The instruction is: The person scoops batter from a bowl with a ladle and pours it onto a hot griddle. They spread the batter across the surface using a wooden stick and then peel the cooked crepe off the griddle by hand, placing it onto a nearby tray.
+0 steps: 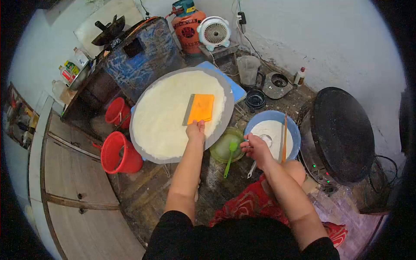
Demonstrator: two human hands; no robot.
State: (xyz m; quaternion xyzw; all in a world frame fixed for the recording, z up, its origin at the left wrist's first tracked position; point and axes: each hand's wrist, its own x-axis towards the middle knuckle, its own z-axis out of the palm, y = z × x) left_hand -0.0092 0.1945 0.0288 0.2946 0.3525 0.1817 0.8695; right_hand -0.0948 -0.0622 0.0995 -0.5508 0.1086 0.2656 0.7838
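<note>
My left hand grips the lower edge of an orange scraper with a grey metal edge. The scraper is over a large round pale pancake-like sheet on a wide grey round mat. My right hand has its fingers curled by the rim of a blue basin; what they hold, if anything, is hidden. White batter fills the basin, with a ladle and a wooden stick in it. A green brush lies across a greenish bowl between my hands.
A round black griddle stands tilted at the right. Two red buckets are at the left. Behind are a gas cylinder, a small fan, a clear blender jug and a blender base.
</note>
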